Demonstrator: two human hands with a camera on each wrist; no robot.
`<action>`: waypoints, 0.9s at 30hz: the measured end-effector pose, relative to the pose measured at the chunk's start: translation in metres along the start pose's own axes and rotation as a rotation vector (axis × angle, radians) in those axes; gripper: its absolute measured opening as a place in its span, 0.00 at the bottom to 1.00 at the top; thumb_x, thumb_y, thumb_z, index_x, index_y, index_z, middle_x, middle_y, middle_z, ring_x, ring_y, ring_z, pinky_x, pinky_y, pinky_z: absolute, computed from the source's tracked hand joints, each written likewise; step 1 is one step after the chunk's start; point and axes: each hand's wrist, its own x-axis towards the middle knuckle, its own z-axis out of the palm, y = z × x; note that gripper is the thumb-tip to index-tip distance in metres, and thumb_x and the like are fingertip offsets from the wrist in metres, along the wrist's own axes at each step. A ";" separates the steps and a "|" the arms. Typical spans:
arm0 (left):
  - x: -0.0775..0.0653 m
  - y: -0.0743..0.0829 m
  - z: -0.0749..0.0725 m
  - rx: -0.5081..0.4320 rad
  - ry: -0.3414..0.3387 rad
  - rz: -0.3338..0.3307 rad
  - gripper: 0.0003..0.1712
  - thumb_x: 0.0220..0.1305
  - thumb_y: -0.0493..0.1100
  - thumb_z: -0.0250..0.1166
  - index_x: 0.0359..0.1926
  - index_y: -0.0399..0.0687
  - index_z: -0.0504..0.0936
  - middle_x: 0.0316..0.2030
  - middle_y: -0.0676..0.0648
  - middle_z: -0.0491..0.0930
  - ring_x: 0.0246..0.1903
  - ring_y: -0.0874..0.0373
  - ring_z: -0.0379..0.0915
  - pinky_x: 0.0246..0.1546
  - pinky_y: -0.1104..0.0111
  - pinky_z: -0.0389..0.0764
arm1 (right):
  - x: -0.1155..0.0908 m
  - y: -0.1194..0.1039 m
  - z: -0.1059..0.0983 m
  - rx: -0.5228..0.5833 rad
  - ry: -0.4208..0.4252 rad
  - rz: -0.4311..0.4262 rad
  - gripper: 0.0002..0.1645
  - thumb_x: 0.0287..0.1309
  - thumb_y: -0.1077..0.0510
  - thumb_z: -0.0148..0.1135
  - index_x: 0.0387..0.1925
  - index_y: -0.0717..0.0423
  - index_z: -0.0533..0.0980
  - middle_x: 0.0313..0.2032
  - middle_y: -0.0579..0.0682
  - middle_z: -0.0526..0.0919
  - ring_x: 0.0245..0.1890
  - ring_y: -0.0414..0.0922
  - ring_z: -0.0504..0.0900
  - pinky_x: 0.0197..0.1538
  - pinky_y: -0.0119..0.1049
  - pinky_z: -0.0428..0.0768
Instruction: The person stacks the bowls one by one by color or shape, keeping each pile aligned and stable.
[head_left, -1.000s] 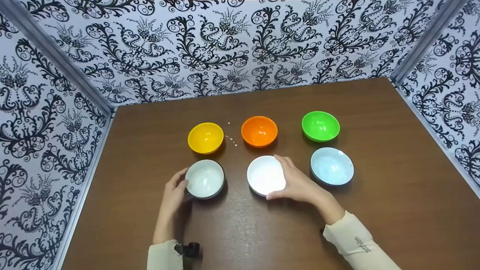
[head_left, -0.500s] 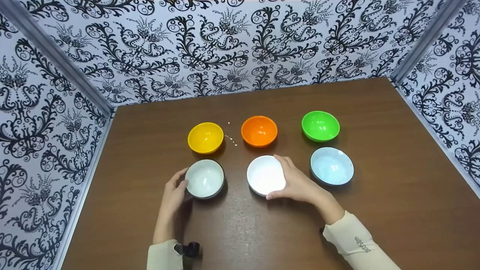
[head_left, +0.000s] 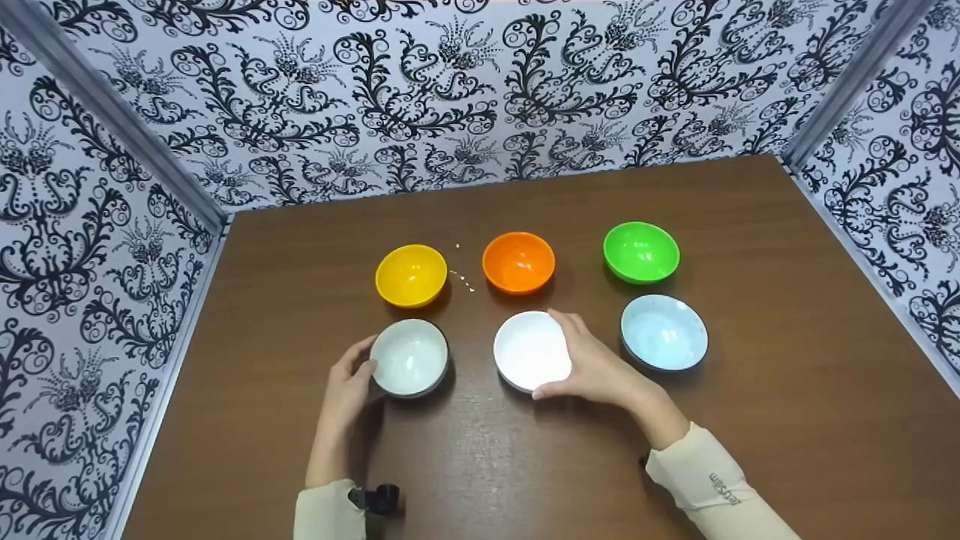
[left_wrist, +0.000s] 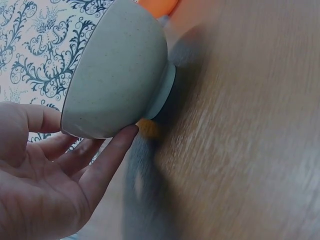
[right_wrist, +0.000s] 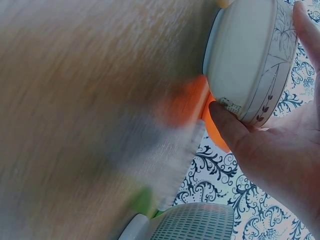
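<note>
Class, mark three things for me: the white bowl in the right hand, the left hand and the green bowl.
White bowl (head_left: 529, 352): head view, inside bottom.
Left hand (head_left: 350, 381): head view, back of the hand.
Green bowl (head_left: 641, 252): head view, inside surface.

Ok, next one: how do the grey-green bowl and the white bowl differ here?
Inside, the grey-green bowl is muted and pale, while the white bowl is bright white.
Outside, the grey-green bowl looks faintly speckled; the white bowl carries a leafy pattern near its rim.
The left hand holds the grey-green bowl; the right hand grips the white bowl.
Both open upward.
</note>
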 end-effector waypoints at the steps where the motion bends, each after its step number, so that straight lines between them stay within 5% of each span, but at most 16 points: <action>1: 0.000 0.000 0.000 -0.008 -0.001 -0.004 0.26 0.73 0.33 0.45 0.69 0.32 0.67 0.68 0.31 0.68 0.67 0.40 0.66 0.66 0.54 0.72 | 0.000 0.000 0.000 0.002 0.001 0.002 0.74 0.36 0.41 0.83 0.77 0.59 0.49 0.71 0.59 0.60 0.65 0.56 0.70 0.69 0.57 0.70; 27: -0.003 -0.006 0.005 0.008 0.032 -0.014 0.25 0.72 0.33 0.48 0.68 0.35 0.69 0.65 0.31 0.71 0.61 0.39 0.73 0.53 0.63 0.83 | -0.002 -0.001 0.000 0.016 -0.010 0.025 0.75 0.37 0.40 0.83 0.78 0.56 0.47 0.72 0.56 0.58 0.66 0.54 0.68 0.70 0.55 0.70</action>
